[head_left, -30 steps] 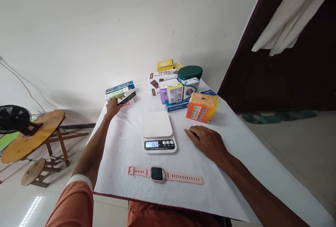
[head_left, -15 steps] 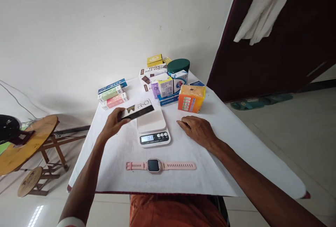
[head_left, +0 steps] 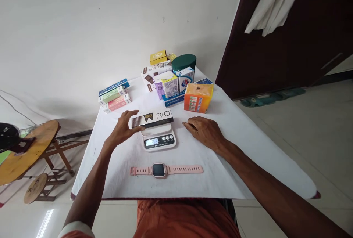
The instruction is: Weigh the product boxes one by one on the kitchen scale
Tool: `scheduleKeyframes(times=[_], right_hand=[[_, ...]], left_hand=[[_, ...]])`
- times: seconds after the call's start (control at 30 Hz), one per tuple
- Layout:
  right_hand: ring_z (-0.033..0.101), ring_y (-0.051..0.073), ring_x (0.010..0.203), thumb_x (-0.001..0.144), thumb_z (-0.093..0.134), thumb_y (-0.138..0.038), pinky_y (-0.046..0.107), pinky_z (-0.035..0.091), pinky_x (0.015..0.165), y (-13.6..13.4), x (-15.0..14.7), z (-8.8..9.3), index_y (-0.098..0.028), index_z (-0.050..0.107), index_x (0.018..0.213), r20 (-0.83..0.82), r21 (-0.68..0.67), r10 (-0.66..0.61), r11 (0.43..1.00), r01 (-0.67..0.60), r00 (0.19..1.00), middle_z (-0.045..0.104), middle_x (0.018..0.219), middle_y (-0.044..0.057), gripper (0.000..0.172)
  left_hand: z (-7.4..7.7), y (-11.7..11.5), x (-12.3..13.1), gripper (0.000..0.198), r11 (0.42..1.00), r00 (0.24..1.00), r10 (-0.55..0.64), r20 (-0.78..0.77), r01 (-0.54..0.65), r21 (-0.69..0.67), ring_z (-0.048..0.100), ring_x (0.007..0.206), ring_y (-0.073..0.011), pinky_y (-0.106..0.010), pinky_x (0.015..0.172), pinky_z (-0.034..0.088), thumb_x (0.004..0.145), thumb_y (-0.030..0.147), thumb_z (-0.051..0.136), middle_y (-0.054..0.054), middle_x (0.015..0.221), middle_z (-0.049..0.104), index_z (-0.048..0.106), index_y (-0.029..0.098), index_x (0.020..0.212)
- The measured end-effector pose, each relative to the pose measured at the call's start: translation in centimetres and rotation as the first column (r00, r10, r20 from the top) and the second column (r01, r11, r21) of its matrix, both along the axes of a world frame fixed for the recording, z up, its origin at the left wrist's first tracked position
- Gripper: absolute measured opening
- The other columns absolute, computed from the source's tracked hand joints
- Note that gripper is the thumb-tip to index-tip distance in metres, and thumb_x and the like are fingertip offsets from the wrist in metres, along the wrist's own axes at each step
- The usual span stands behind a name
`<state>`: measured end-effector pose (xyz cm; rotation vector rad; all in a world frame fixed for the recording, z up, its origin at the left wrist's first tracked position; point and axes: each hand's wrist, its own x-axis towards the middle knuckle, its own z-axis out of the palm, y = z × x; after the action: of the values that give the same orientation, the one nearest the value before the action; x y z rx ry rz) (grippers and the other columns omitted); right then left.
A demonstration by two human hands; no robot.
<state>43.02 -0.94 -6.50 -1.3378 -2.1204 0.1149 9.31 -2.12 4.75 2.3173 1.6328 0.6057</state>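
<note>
A black-and-white toothpaste box [head_left: 152,118] marked R&O lies across the pan of a white kitchen scale [head_left: 159,146], whose lit display seems to read 363. My left hand [head_left: 123,127] is open at the box's left end, thumb and fingers apart around that end. To the right of the scale, my right hand [head_left: 204,131] rests on the tabletop with its fingers curled in and nothing visible in them. A pink-strapped smartwatch [head_left: 159,170] lies flat in front of the scale. Just beyond my right hand stands an orange packet [head_left: 198,98].
Blue, green and pink slim boxes [head_left: 114,94] lie at the back left of the white-covered table [head_left: 234,172]. At the back stand a green-lidded tub [head_left: 184,61], a Super Meal box [head_left: 147,74] and several other cartons. A wooden stool [head_left: 35,188] is on the floor at left.
The toothpaste box has come down onto the scale pan from my left hand's grip. My left hand's fingers have opened around its end. The right hand stays in place.
</note>
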Motion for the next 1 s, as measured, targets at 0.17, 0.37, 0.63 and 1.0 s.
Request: scheduleKeyframes(times=[0.17, 0.37, 0.63, 1.0], right_hand=[[0.061, 0.019, 0.070, 0.105, 0.047, -0.037, 0.032, 0.033, 0.066, -0.1, -0.2, 0.4, -0.021, 0.060, 0.069, 0.018, -0.010, -0.016, 1.000, 0.016, 1.000, 0.069, 0.072, 0.007, 0.042], [0.062, 0.019, 0.070, 0.106, 0.047, -0.037, 0.032, 0.033, 0.065, -0.1, -0.2, 0.5, -0.021, 0.060, 0.070, 0.037, -0.020, -0.004, 1.000, 0.005, 0.999, 0.070, 0.072, 0.006, 0.042], [0.063, 0.019, 0.073, 0.106, 0.050, -0.034, 0.031, 0.034, 0.067, 0.0, -0.1, 0.4, -0.021, 0.063, 0.073, 0.035, -0.011, -0.003, 1.000, 0.004, 0.999, 0.071, 0.075, 0.006, 0.038], [0.067, 0.019, 0.076, 0.106, 0.052, -0.031, 0.031, 0.038, 0.069, -0.1, -0.3, 0.5, -0.021, 0.063, 0.075, 0.072, 0.006, -0.018, 1.000, 0.018, 0.997, 0.073, 0.077, 0.005, 0.034]], left_hand=[[3.1, -0.6, 0.7, 0.055, 0.993, 0.999, 0.021, 0.029, -0.024, 0.112, 0.063, 0.128, -0.0296, -0.045, 0.108, 0.051, 0.088, 0.049, 0.077, -0.008, 0.137, 0.067, 0.061, 0.030, 0.137], [2.1, -0.1, 3.0, 0.057, 0.996, 0.995, -0.046, -0.090, 0.053, 0.067, 0.056, 0.134, -0.0332, -0.051, 0.112, 0.046, 0.088, 0.046, 0.078, -0.010, 0.139, 0.064, 0.059, 0.030, 0.140], [-0.5, 1.4, 3.3, 0.036, 0.998, 0.993, -0.047, -0.112, 0.044, -0.033, 0.065, 0.101, -0.0276, -0.043, 0.090, 0.051, 0.088, 0.036, 0.077, -0.007, 0.107, 0.070, 0.067, 0.026, 0.121], [7.4, 12.0, 9.6, 0.044, 0.974, 0.982, -0.054, -0.180, 0.091, 0.206, 0.059, 0.115, -0.0300, -0.044, 0.100, 0.047, 0.093, 0.040, 0.069, -0.009, 0.120, 0.065, 0.063, 0.022, 0.133]])
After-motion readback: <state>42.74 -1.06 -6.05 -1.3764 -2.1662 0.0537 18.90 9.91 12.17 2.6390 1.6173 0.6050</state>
